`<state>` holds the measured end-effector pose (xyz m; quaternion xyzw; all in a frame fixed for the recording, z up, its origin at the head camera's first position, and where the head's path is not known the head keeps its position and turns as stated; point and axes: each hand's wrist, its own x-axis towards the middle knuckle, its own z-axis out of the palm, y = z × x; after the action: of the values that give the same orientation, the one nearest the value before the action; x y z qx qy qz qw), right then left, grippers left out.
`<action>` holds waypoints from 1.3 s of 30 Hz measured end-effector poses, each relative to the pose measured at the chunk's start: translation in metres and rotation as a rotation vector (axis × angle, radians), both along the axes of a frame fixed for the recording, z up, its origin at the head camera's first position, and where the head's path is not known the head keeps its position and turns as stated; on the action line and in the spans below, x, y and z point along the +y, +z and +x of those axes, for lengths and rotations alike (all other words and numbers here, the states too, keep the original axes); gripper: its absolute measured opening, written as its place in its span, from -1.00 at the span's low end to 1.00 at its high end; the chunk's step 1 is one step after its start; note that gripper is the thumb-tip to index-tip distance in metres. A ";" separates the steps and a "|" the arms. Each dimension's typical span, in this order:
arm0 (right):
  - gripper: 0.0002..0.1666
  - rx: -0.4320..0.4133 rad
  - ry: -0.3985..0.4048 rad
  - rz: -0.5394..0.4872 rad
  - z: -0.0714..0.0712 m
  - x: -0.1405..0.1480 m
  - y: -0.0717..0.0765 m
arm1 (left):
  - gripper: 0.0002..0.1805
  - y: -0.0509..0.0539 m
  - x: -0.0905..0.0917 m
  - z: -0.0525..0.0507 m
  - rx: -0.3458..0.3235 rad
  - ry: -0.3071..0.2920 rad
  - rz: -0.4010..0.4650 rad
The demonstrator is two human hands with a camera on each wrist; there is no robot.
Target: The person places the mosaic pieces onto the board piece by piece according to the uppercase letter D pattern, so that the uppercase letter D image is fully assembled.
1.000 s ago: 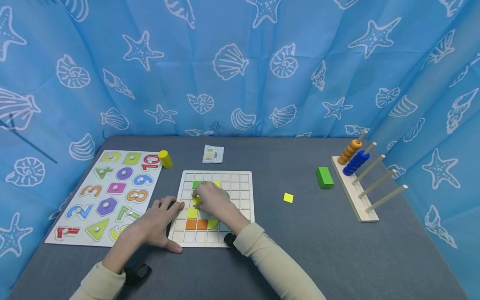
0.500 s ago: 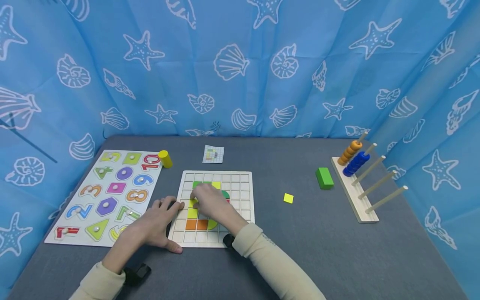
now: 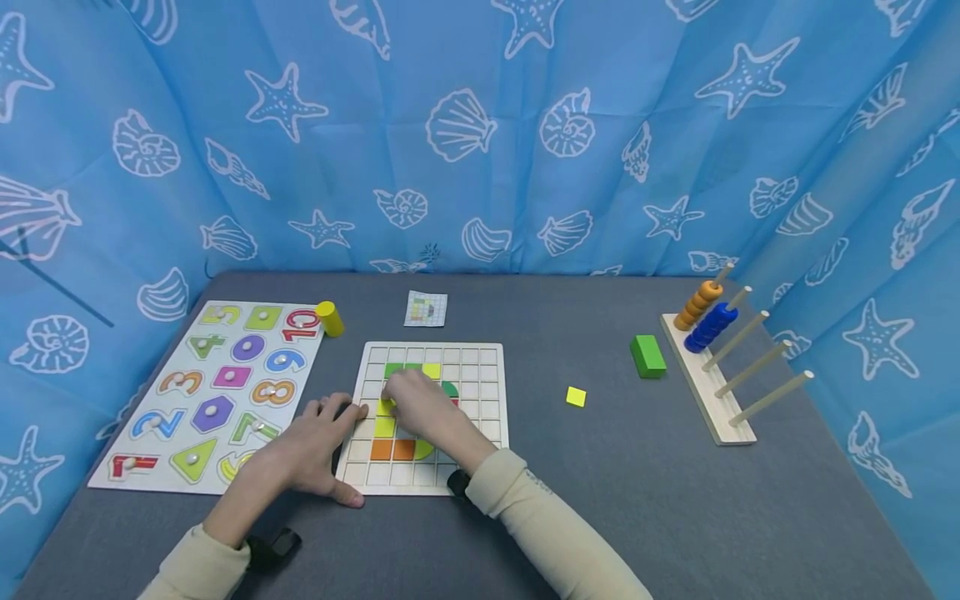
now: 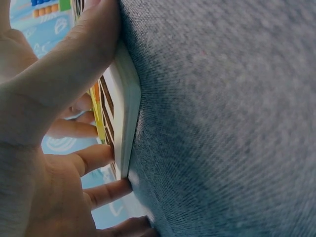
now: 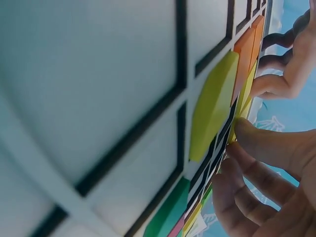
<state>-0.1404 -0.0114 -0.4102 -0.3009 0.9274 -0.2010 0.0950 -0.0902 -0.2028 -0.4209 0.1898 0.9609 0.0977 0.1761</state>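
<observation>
A white gridded wooden board (image 3: 472,475) lies in the middle of the table in the head view. Over its left part is my right hand (image 3: 431,408), whose thumb and index finger pinch a yellow tile (image 5: 245,94) at its edge, low on the grid. Another yellow tile (image 3: 385,427) sits just below, above two orange tiles (image 3: 381,450). A rounded lime tile (image 5: 215,106) and a green rounded tile (image 3: 450,389) are on the board too. My left hand (image 3: 318,446) rests spread at the board's left edge, thumb near its front-left corner, fingers touching the rim (image 4: 127,123).
Left lies a number-and-shape puzzle (image 3: 168,387), with a yellow cylinder (image 3: 330,318) at its corner. A small pattern card (image 3: 426,308) is behind the board. To the right are a loose yellow tile (image 3: 576,397), a green block (image 3: 648,357) and a bead-peg stand (image 3: 708,383).
My right hand has shifted slightly left and lowered the yellow tile into the left part of the grid, uncovering green tiles and a yellow one behind it. My left hand stays in place.
</observation>
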 end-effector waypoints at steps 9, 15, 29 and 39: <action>-0.69 -0.001 0.028 0.021 0.001 -0.002 -0.003 | 0.33 0.000 0.000 0.001 0.005 0.008 -0.001; -0.83 0.002 0.000 -0.017 0.000 0.001 0.000 | 0.32 0.000 0.000 0.001 -0.002 0.011 0.002; -0.80 0.038 -0.020 -0.029 0.000 0.003 0.000 | 0.33 0.000 0.000 0.000 -0.003 -0.001 0.000; -0.78 0.052 -0.029 -0.026 0.002 0.001 -0.002 | 0.33 0.001 -0.001 0.000 0.003 -0.006 0.006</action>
<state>-0.1381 -0.0100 -0.4120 -0.2938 0.9311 -0.2066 0.0641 -0.0902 -0.2033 -0.4200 0.1932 0.9604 0.0998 0.1742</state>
